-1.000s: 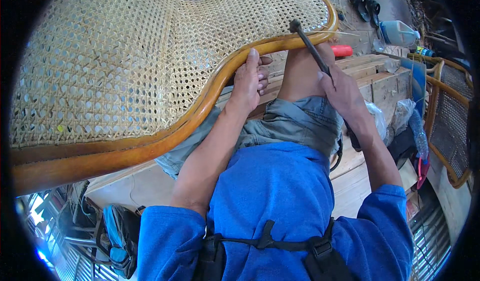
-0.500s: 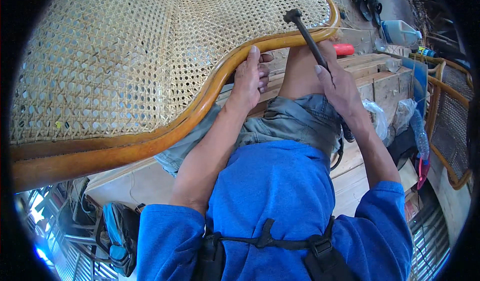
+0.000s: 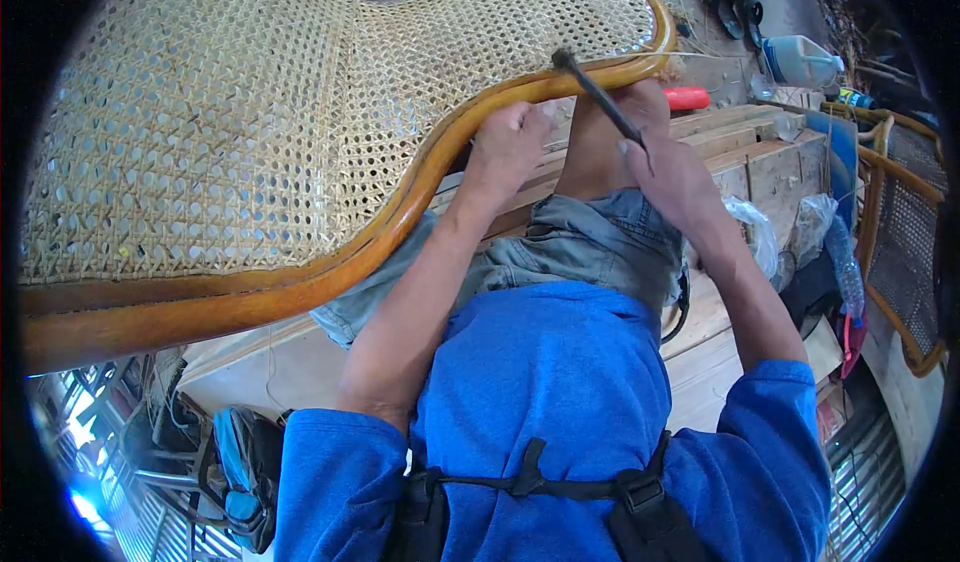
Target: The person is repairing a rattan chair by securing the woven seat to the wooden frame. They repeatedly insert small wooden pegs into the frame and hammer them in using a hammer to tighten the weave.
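Observation:
A large woven cane panel [image 3: 220,142], edged by a curved, varnished brown wooden frame [image 3: 405,207], leans across my lap from the left. My left hand [image 3: 510,147] is closed just beside the frame's inner bend, its fingers curled in; whatever they may hold is hidden. In my right hand [image 3: 677,187] is a dark hammer [image 3: 607,100], gripped by its handle above my right knee. Its head is raised to the upper left and overlaps the frame in the picture. A thin pale strand [image 3: 705,56] sticks out past the frame's far right end.
Stacked wooden boards [image 3: 745,147] lie beneath and to my right. Beyond my knee are a red cylinder [image 3: 686,98], a white jug [image 3: 800,62] and black sandals [image 3: 728,2]. Another cane-filled frame [image 3: 905,232] stands at the right. A blue and black backpack [image 3: 245,477] sits lower left.
My left thumb has come off the frame's edge, and the fingers have curled in. The hammer head has shifted left and slightly down in my right hand.

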Motion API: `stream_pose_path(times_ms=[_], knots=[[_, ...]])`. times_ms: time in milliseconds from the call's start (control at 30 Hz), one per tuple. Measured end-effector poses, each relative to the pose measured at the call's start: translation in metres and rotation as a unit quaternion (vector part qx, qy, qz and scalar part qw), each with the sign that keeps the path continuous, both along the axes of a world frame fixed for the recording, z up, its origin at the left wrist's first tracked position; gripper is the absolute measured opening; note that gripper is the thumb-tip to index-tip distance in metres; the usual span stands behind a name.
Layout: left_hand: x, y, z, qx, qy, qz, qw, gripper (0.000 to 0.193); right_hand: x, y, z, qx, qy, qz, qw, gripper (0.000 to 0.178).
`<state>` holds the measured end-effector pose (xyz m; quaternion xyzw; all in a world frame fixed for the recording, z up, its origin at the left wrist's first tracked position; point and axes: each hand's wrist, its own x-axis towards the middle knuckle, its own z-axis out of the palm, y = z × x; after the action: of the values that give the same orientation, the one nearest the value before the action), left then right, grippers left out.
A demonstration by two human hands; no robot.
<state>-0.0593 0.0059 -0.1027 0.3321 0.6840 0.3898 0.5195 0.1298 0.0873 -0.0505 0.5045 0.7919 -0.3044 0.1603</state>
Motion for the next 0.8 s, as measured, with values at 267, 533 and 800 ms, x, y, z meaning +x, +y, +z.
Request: stream_pose_path(times_ms=[267, 533, 800], knots=[[-0.031, 0.080, 0.017, -0.066, 0.388, -0.145, 0.908, 0.061, 0.013, 0.002, 0.031, 0.068, 0.194, -0.110, 0.973, 0.029], [-0.024, 0.084, 0.018, -0.091, 0.456, -0.206, 0.861, 0.067, 0.020, 0.012, 0.028, -0.017, 0.132, -0.106, 0.985, 0.027], [-0.053, 0.065, 0.014, -0.044, 0.475, -0.222, 0.851, 0.061, 0.006, 0.004, 0.018, -0.031, 0.150, -0.065, 0.986, 0.032]])
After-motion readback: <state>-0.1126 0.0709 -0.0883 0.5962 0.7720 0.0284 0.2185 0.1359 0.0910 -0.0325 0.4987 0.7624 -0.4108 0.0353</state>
